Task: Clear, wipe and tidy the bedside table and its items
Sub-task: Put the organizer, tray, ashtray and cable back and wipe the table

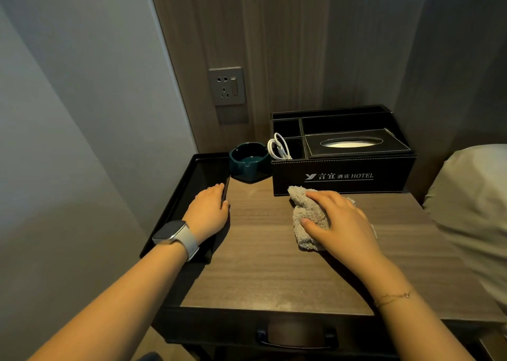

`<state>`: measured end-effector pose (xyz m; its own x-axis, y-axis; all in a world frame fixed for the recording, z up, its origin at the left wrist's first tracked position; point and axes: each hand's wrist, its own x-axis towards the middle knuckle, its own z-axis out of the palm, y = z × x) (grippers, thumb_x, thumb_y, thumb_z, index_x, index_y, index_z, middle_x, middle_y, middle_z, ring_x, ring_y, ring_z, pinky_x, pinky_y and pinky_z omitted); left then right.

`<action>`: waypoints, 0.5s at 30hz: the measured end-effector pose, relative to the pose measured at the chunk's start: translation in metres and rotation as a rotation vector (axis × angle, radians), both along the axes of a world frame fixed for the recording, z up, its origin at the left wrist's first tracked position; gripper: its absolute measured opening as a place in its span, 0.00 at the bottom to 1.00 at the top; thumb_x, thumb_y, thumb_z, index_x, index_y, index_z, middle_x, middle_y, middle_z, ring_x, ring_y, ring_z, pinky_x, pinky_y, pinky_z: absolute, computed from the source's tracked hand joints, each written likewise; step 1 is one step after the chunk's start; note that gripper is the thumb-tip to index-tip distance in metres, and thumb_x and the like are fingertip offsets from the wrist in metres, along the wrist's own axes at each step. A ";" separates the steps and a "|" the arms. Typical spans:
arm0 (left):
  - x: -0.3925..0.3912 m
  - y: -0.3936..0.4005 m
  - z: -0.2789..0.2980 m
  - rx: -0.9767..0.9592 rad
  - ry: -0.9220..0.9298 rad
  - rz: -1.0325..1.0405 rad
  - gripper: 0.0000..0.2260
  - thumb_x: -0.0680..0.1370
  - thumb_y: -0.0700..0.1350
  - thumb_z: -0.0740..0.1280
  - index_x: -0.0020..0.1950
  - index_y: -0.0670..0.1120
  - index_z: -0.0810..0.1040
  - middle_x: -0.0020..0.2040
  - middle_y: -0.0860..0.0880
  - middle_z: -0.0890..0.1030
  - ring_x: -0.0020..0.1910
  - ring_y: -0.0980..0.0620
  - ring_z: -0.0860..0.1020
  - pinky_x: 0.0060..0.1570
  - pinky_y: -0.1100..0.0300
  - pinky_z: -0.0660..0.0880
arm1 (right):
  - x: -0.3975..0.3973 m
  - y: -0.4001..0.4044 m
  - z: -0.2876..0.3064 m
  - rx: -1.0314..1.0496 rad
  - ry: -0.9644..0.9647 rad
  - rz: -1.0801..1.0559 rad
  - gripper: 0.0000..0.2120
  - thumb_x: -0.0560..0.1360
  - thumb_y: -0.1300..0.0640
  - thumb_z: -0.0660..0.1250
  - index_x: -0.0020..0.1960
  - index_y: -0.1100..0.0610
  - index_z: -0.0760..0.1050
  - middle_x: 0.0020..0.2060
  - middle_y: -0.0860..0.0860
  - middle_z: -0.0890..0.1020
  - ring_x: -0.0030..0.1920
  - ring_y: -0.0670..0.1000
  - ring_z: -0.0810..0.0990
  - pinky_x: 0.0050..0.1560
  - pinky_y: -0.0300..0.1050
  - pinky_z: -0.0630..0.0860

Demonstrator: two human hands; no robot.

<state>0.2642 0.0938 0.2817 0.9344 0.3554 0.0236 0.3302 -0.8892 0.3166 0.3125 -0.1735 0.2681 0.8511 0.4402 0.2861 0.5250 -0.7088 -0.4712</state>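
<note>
Wiping the counter [274, 264]: your right hand [340, 223] presses the cloth [307, 212] flat-fingered; left hand [210, 209] grips the tray [175, 204] edge. Next, sweep toward the front edge.

A hotel bedroom: the black organiser box [343, 178] reads "HOTEL", on a bedside table [274, 264] beside a pillow [472, 209] at right.

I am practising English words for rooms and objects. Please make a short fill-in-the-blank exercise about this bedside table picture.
1. The right hand presses a grey ____ onto the table top.
2. The left hand grips the rim of the black ____ on the table's left side.
3. The green ashtray stands between the tray and the black ____.
4. A coiled white ____ sits in a front compartment of the organiser.

Missing words: cloth; tray; organiser; cable
</note>
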 end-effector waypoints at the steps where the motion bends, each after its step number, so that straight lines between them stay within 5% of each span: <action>1: 0.003 0.003 0.001 -0.008 0.010 -0.001 0.24 0.82 0.47 0.57 0.77 0.42 0.58 0.75 0.44 0.64 0.74 0.45 0.62 0.71 0.50 0.62 | 0.000 0.000 0.001 0.025 0.014 0.004 0.25 0.74 0.42 0.65 0.70 0.43 0.67 0.68 0.41 0.69 0.67 0.47 0.67 0.64 0.46 0.63; 4: 0.003 0.004 0.006 -0.050 -0.028 0.023 0.25 0.82 0.48 0.58 0.77 0.43 0.58 0.75 0.43 0.65 0.73 0.44 0.64 0.70 0.49 0.64 | -0.005 0.000 0.005 0.165 0.057 0.044 0.24 0.75 0.45 0.66 0.70 0.44 0.69 0.70 0.42 0.68 0.70 0.46 0.64 0.70 0.48 0.60; 7: -0.032 -0.023 0.021 -0.093 -0.262 0.021 0.20 0.81 0.46 0.60 0.74 0.47 0.66 0.70 0.48 0.70 0.68 0.49 0.69 0.63 0.57 0.67 | -0.024 -0.003 0.014 0.338 0.052 0.109 0.20 0.76 0.51 0.67 0.67 0.48 0.73 0.67 0.43 0.72 0.68 0.44 0.67 0.70 0.49 0.65; 12: -0.135 -0.085 0.024 -0.351 -0.485 0.009 0.11 0.80 0.46 0.61 0.61 0.56 0.76 0.56 0.63 0.76 0.57 0.65 0.72 0.57 0.65 0.69 | -0.098 -0.019 0.010 0.298 -0.080 0.184 0.16 0.76 0.59 0.67 0.63 0.52 0.76 0.61 0.43 0.76 0.64 0.41 0.70 0.66 0.31 0.62; 15: -0.193 -0.106 -0.002 -0.558 -0.460 0.028 0.10 0.79 0.44 0.63 0.55 0.55 0.79 0.51 0.61 0.80 0.53 0.65 0.76 0.52 0.67 0.72 | -0.163 -0.027 -0.017 0.363 0.001 0.189 0.13 0.76 0.58 0.67 0.60 0.52 0.78 0.56 0.43 0.78 0.60 0.38 0.72 0.62 0.28 0.64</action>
